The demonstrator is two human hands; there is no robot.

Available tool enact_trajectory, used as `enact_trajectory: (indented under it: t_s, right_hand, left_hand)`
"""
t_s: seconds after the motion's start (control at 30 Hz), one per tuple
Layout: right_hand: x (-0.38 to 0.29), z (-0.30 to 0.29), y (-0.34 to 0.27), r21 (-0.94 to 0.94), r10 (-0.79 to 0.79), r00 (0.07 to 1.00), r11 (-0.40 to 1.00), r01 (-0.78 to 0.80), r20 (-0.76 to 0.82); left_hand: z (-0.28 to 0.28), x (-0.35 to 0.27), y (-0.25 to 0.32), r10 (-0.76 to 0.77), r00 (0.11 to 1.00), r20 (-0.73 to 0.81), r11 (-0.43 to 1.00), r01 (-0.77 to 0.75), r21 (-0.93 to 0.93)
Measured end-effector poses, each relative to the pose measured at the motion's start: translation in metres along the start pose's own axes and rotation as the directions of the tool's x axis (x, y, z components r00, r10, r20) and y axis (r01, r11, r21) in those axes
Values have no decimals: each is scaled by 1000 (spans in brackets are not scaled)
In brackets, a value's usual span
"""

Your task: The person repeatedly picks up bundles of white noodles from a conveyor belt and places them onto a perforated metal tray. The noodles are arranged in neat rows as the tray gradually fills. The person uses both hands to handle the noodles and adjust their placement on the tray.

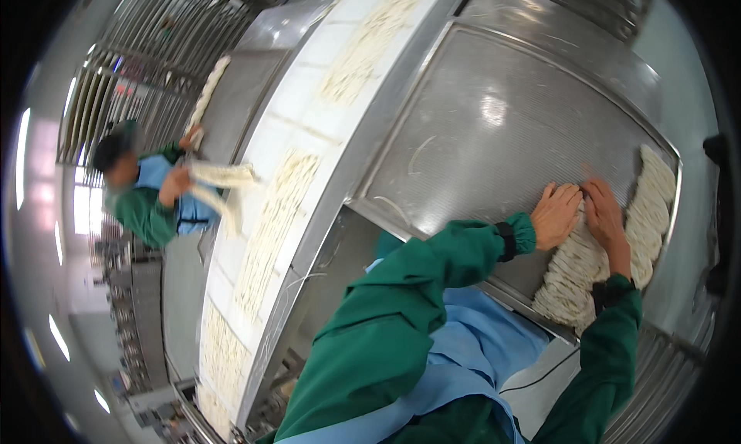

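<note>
A long bundle of pale noodle strands (570,288) lies on a large metal tray (498,137), near the tray's right end. My left hand (557,215) covers the left side of the bundle's far end, fingers held together. Against the other side of that end is my right hand (603,209), slightly blurred, its fingertips close to the left ones. Between them the hands hold the noodle end; what lies under the palms is hidden. A second noodle bundle (654,212) runs along the tray's right rim, just beyond my right hand.
Left of the tray runs a white conveyor belt (289,117) carrying flat noodle portions (281,224). Across it a co-worker (153,183) holds noodle strands (223,178) beside another metal tray (240,97). Metal racks (168,27) stand behind. Loose strands (393,209) lie by the tray's left edge.
</note>
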State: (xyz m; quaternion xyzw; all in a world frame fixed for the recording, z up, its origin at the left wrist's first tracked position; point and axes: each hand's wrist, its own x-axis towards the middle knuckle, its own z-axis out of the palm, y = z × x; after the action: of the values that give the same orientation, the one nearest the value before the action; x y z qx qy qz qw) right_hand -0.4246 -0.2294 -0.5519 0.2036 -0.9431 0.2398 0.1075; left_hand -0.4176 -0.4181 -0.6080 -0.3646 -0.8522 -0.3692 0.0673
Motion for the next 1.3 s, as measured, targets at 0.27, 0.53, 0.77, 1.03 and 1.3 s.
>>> enact_trajectory:
  t_s: [0.27, 0.53, 0.77, 1.03, 1.3]
  right_hand:
    - [-17, 15, 32, -59, -49, 997, 997, 53, 63]
    - [-24, 11, 8, -145, -5, 998, 989, -4, -60]
    - [-60, -31, -39, -83, 39, 992, 995, -50, -119]
    - [3, -21, -123, 208, -14, 983, 977, 52, -183]
    - [64, -12, -122, 247, 176, 972, 960, -134, -154]
  left_hand:
    - [-364, -247, -191, -684, 483, -546, 336, 874, 351]
    - [-403, -363, -206, -923, 237, -303, 85, 894, 440]
    - [-406, -249, -221, -942, 311, -124, 320, 945, -63]
    - [-340, -48, -24, -265, 932, -249, 931, 314, 185]
    - [-255, 61, 73, -405, 895, 184, 248, 301, -921]
